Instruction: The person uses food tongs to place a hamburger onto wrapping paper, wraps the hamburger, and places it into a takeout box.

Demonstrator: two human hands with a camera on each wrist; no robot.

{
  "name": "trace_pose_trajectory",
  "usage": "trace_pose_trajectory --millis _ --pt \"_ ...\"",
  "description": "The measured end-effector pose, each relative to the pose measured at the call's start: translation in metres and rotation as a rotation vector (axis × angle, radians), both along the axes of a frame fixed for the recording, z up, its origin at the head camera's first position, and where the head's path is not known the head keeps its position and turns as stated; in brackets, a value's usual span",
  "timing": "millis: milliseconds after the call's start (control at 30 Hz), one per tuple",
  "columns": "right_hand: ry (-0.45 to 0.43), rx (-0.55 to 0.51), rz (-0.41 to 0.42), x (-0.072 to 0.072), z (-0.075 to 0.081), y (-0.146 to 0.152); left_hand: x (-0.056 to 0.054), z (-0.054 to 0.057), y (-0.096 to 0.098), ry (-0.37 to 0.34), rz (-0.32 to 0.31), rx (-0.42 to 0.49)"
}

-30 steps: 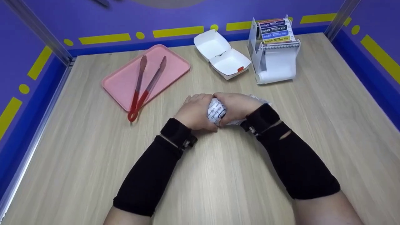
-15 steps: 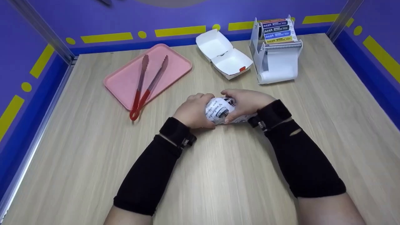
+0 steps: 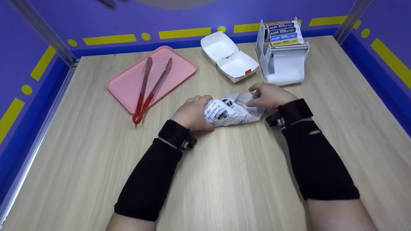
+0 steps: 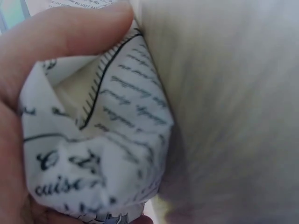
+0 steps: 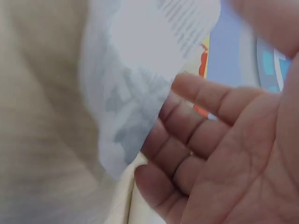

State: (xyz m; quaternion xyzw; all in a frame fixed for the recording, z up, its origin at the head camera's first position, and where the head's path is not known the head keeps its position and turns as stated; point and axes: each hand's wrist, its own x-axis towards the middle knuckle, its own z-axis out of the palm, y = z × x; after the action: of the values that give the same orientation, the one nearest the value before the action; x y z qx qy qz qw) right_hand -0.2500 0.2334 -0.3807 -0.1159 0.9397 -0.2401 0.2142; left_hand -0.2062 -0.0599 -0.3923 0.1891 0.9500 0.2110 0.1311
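Observation:
A bundle wrapped in black-and-white printed paper (image 3: 224,114) lies on the wooden table, its loose end spread toward the right. My left hand (image 3: 192,113) grips the rounded left end, thumb on the near side. In the left wrist view the folded paper (image 4: 100,135) bulges between thumb and fingers; what is inside is hidden. My right hand (image 3: 272,96) is at the loose paper end. The right wrist view shows its fingers (image 5: 201,95) bent slightly behind the edge of the paper flap (image 5: 135,70), with the thumb held apart.
Red-handled tongs (image 3: 147,99) rest on a pink tray (image 3: 120,85) at the back left. An open white carton (image 3: 236,65) stands behind the bundle. Beside it is a white roll dispenser (image 3: 287,65) with several coloured labels. Purple walls border the table.
My right hand has moved right, off the bundle's body to the loose paper end, uncovering more of the wrap. The left hand keeps its grip and has shifted slightly left.

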Motion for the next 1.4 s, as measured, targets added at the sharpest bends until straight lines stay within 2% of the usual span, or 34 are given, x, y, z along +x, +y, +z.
trace_pose_trajectory --millis 267,433,533,700,800,967,1033,1133,1200,1400 --pt "0.030 0.012 -0.021 -0.003 -0.007 0.006 0.000 0.001 -0.001 -0.023 0.006 0.009" --pt "0.052 -0.023 -0.033 -0.004 -0.010 0.010 0.000 -0.001 -0.001 0.000 -0.005 0.010" --pt "0.040 -0.081 -0.057 -0.005 -0.009 0.012 0.000 -0.002 -0.002 0.009 -0.009 0.011" --pt "-0.043 -0.266 -0.128 -0.004 -0.007 0.018 -0.001 -0.002 -0.002 0.013 -0.011 0.010" --pt "-0.111 -0.417 -0.166 -0.004 -0.007 0.020 -0.001 -0.002 -0.002 0.014 -0.010 0.009" --pt "-0.243 -0.769 -0.237 -0.003 -0.011 0.019 -0.001 -0.002 -0.003 0.009 -0.007 0.015" --pt "-0.323 -0.937 -0.255 -0.002 -0.014 0.017 -0.001 -0.002 -0.003 0.005 -0.006 0.017" --pt "-0.439 -1.112 -0.277 -0.001 -0.018 0.014 -0.001 -0.002 -0.003 0.005 -0.004 0.023" --pt "-0.506 -1.167 -0.289 0.000 -0.020 0.012 -0.001 -0.002 -0.003 0.008 -0.003 0.026" --pt "-0.645 -1.218 -0.260 0.002 -0.026 0.006 -0.003 -0.002 -0.007 0.025 0.005 0.028"
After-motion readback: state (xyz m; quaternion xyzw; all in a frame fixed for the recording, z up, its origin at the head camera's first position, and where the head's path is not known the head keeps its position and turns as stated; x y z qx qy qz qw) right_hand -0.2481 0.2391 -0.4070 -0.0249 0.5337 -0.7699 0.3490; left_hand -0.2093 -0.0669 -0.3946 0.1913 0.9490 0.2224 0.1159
